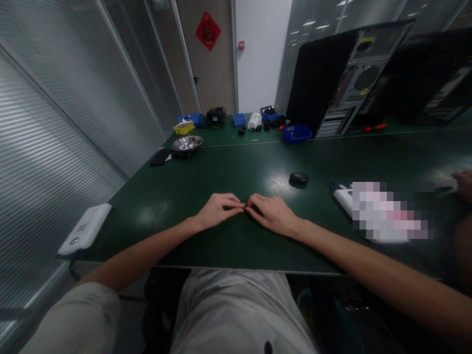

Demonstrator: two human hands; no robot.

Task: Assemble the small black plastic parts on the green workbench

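Above the green table (206, 246), my left hand (218, 209) and my right hand (272, 211) meet near the middle, fingertips almost touching. The left thumb and index finger are pinched together, pointing right. On the other side the right fingers curl in a pinch towards them. Something tiny may sit between the fingertips, too small to make out. A black mouse (298, 178) lies on the table beyond my right hand.
A white device (85, 229) sits at the left edge. Further back are a metal bowl (187, 143), a yellow tray (184, 128), a blue bin (297, 133) and a computer tower (324, 78). At right lies a partly blurred white object (346, 202), with another person's hand (463, 184) beyond.
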